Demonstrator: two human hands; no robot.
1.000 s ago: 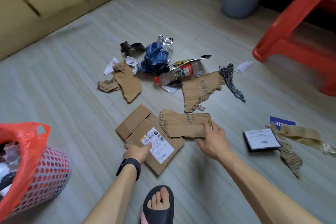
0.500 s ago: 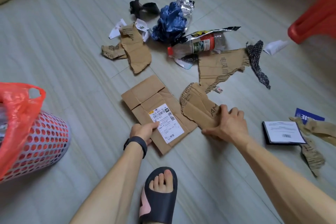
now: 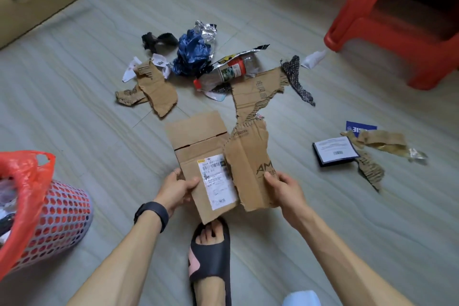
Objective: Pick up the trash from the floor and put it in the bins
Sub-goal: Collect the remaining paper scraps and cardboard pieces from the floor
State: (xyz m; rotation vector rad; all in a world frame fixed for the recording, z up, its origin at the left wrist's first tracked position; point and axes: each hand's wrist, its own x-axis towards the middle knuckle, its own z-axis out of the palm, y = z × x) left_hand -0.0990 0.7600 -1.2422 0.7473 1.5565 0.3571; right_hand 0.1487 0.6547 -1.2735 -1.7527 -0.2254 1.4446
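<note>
A flat box (image 3: pixel 198 146) is pinched at its near edge by the left grip (image 3: pixel 173 189) and a torn card (image 3: pixel 248 156) by the right grip (image 3: pixel 285 189), both held over the pale tiled floor (image 3: pixel 74 97). Scraps (image 3: pixel 159 92) are strewn beyond; a bin (image 3: pixel 62 218) is seen at left, a red stool (image 3: pixel 372 32) far right

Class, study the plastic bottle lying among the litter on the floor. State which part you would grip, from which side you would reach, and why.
Probably the neck just behind the red cap. The plastic bottle lies on its side, cap pointing near-left and uncovered, while a foil wrapper drapes its far side and torn cardboard crowds its base. Reach from the near left.
</note>
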